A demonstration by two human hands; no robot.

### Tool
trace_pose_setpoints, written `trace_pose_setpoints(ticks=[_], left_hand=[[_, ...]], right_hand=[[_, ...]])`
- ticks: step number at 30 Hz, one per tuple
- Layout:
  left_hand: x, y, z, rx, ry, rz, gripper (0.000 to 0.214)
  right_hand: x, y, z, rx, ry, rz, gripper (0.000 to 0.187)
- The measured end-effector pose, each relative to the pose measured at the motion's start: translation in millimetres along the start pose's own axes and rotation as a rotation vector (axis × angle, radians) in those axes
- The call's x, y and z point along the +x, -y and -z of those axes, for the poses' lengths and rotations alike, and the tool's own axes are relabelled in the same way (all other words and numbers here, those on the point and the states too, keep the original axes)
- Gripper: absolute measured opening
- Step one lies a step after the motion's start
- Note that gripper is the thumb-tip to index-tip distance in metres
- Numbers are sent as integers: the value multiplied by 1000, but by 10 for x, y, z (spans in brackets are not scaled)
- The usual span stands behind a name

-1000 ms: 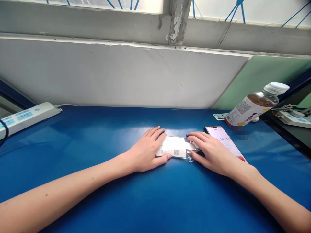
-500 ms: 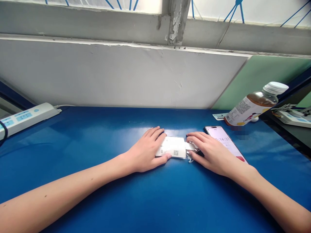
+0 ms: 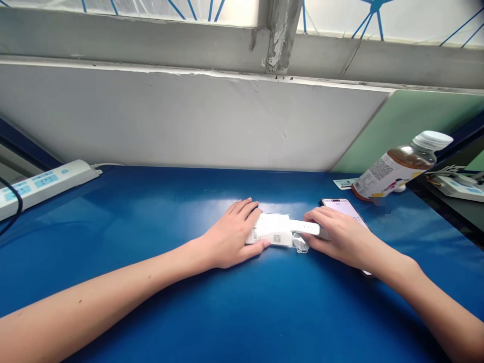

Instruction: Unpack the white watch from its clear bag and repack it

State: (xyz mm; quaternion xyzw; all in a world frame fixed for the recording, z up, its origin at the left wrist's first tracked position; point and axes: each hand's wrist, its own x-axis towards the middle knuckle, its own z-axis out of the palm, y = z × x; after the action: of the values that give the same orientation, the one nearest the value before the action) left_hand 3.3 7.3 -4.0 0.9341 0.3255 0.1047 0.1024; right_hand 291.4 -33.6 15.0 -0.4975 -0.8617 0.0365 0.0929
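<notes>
My left hand (image 3: 232, 234) grips the left end of a flat white packet (image 3: 275, 229) in a clear sleeve with a small square code printed on it. Its thumb lies along the near edge and its fingers over the far edge. From the packet's right end a white strip (image 3: 305, 227) reaches toward my right hand (image 3: 336, 234). Just below the strip lies a shiny silvery piece (image 3: 301, 243) with a small bead chain. My right hand's fingers are curled round something greyish, mostly hidden, at the strip's end. Under this hand is a phone (image 3: 342, 205), partly covered.
A bottle of brown drink (image 3: 395, 169) with a white cap leans at the back right, beside a small printed card (image 3: 343, 183). White power strips stand at the left (image 3: 49, 181) and far right (image 3: 459, 186). A wall (image 3: 189, 121) rises behind the blue table (image 3: 242, 312).
My right hand has moved right, away from the packet and further over the phone. More of the white strip and the silvery piece now shows. My left hand keeps its hold.
</notes>
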Motion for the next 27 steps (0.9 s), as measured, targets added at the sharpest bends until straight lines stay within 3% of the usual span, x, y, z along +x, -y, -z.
trace_pose_setpoints(ticks=[11, 18, 27], left_hand=[[8, -16, 11, -37, -15, 9, 63], [-1, -8, 15, -11, 12, 14, 68], [1, -8, 9, -35, -11, 17, 63]], right_hand=[[18, 19, 26, 27, -32, 51, 23], [15, -8, 12, 1, 44, 61, 19], [13, -65, -72, 19, -57, -13, 17]])
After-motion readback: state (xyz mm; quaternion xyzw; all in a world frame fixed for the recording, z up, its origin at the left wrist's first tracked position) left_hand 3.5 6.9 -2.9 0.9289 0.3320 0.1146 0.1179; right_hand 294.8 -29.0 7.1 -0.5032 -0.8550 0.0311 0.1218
